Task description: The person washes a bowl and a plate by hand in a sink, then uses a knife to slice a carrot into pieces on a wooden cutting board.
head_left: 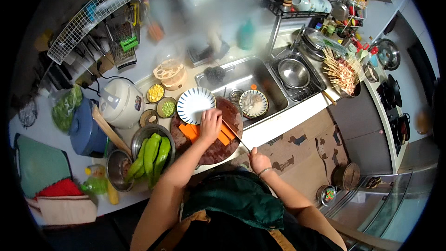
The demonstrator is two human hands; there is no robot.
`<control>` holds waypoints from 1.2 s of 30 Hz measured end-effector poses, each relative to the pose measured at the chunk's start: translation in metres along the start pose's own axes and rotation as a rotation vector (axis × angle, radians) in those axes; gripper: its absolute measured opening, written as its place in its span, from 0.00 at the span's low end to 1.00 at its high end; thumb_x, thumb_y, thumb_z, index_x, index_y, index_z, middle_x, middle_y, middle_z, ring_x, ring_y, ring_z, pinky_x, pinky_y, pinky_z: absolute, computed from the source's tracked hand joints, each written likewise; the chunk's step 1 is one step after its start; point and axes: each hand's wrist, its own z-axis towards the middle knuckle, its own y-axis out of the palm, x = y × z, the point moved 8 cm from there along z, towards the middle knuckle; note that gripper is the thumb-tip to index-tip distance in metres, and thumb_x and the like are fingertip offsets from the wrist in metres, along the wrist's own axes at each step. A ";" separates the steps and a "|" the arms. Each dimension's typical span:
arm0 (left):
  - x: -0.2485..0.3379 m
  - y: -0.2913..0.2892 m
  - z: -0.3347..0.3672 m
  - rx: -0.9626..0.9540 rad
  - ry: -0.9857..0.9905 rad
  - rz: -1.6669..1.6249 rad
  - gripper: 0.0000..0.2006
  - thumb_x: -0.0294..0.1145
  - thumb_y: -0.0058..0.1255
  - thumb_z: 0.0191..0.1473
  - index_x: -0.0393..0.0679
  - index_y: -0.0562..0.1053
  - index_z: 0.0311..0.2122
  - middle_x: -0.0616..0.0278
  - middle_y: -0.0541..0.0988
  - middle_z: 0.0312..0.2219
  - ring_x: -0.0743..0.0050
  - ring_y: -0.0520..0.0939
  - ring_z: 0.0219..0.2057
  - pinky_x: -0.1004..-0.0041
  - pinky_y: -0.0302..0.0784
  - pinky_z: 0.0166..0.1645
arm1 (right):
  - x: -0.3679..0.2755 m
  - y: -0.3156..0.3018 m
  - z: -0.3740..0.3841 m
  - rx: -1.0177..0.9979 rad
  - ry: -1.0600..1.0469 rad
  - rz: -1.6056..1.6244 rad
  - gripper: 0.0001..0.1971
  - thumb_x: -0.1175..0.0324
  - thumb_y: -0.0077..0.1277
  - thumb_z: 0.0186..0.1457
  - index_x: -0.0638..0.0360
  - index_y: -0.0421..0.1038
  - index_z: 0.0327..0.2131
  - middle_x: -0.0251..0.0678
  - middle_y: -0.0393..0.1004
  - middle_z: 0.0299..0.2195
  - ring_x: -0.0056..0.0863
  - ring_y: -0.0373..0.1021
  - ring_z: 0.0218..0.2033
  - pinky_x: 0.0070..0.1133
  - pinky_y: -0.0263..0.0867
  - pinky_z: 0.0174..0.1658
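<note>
A round brown cutting board (211,153) lies in front of me with flat orange carrot slices (187,132) on it. My left hand (211,125) bends over the slices, its fingers pressed together and curled down on them beside a white plate (195,104) with a blue-striped rim. The fingertips are partly hidden. At the board's right edge my right hand (260,161) is closed around the handle of a knife (239,139). Its blade points up and left, close by the carrot pieces.
A metal bowl of green peppers (155,153) sits left of the board, near small bowls of chopped corn (155,93) and green bits (167,108). A rice cooker (121,102) is behind them. The sink (274,90) lies beyond, with a bowl (253,103) at its near edge.
</note>
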 end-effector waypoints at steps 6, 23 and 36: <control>0.018 0.006 -0.071 -0.186 0.030 -0.039 0.14 0.29 0.50 0.53 0.37 0.72 0.45 0.56 0.73 0.46 0.56 0.71 0.51 0.62 0.67 0.55 | 0.009 -0.020 0.009 -0.033 -0.106 0.201 0.17 0.57 0.41 0.63 0.66 0.60 0.35 0.59 0.73 0.22 0.59 0.71 0.25 0.46 0.68 0.29; 0.008 0.019 -0.063 -0.225 -0.049 0.151 0.31 0.46 0.57 0.49 0.35 0.65 0.53 0.49 0.66 0.54 0.48 0.65 0.56 0.56 0.59 0.61 | -0.029 0.017 -0.017 0.042 -0.042 -0.321 0.12 0.63 0.39 0.62 0.64 0.59 0.35 0.47 0.73 0.23 0.40 0.75 0.20 0.29 0.71 0.19; 0.013 0.012 -0.069 -0.191 -0.084 0.170 0.39 0.57 0.58 0.46 0.36 0.65 0.55 0.51 0.66 0.56 0.53 0.63 0.60 0.54 0.50 0.65 | -0.012 -0.015 -0.012 0.006 -0.031 -0.139 0.16 0.55 0.39 0.63 0.61 0.58 0.35 0.53 0.74 0.23 0.51 0.75 0.24 0.37 0.72 0.25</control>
